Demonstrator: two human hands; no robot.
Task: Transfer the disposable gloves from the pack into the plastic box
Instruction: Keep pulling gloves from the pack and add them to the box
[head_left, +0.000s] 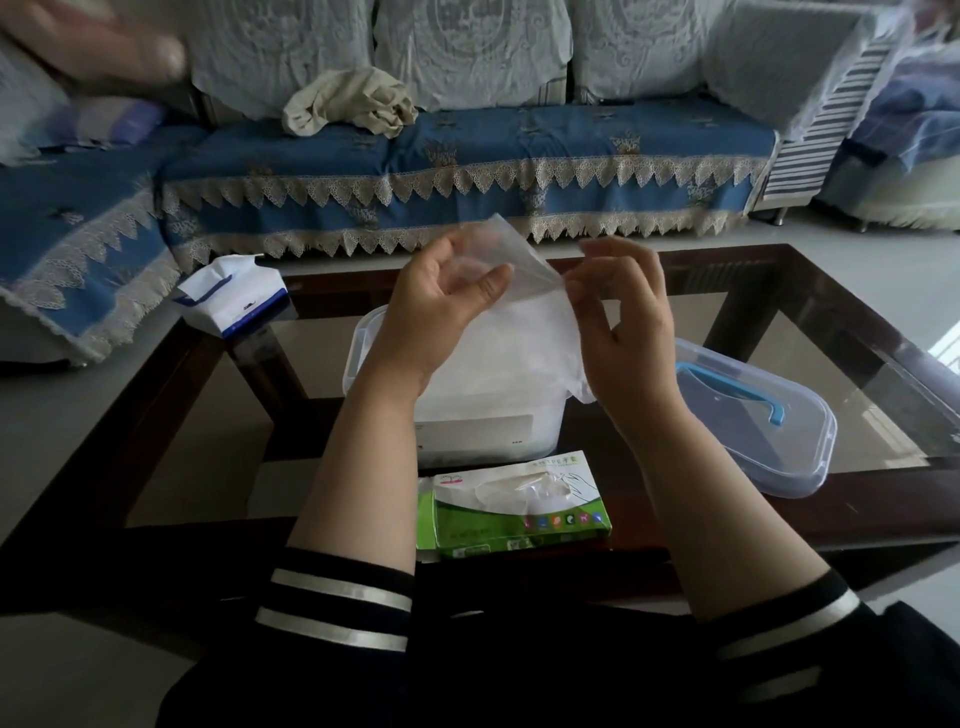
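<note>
A thin translucent disposable glove is stretched between both hands above the open plastic box. My left hand holds its left side, thumb and fingers curled round the film. My right hand pinches its right edge. The clear box stands mid-table and looks partly filled with white gloves. The green and white glove pack lies flat in front of the box, near the table's front edge, with a glove showing in its oval opening.
The box's clear lid with a blue handle lies to the right on the glass coffee table. A white and blue tissue pack sits at the far left corner. A blue-covered sofa runs behind the table.
</note>
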